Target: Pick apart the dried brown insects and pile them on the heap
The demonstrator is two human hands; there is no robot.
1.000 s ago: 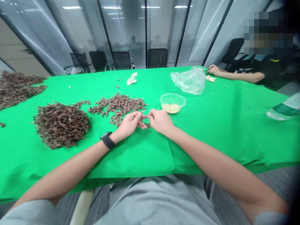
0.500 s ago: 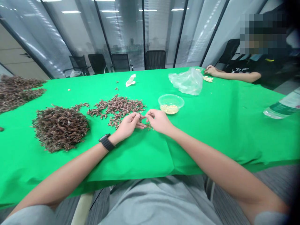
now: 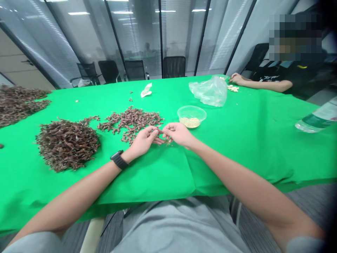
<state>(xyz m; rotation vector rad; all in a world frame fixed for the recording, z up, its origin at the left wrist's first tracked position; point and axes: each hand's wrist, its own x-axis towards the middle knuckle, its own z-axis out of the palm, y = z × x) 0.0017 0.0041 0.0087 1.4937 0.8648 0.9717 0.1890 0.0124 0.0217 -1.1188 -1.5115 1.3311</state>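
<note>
My left hand and my right hand meet fingertip to fingertip over the green tablecloth, both pinched on one small brown pod. A few small bits lie on the cloth just under my right hand. A spread of loose brown pods lies just beyond my left hand. A clear plastic bowl with pale seeds in it stands right behind my right hand. A black watch is on my left wrist.
A big heap of brown pods sits at the left, another pile at the far left. A clear plastic bag, a white scrap and a bottle lie farther off. Another person's hands rest at the far right corner.
My right hand has opened slightly and drawn a little back from the left; the view has tipped a bit. The pod stays pinched between both hands.
</note>
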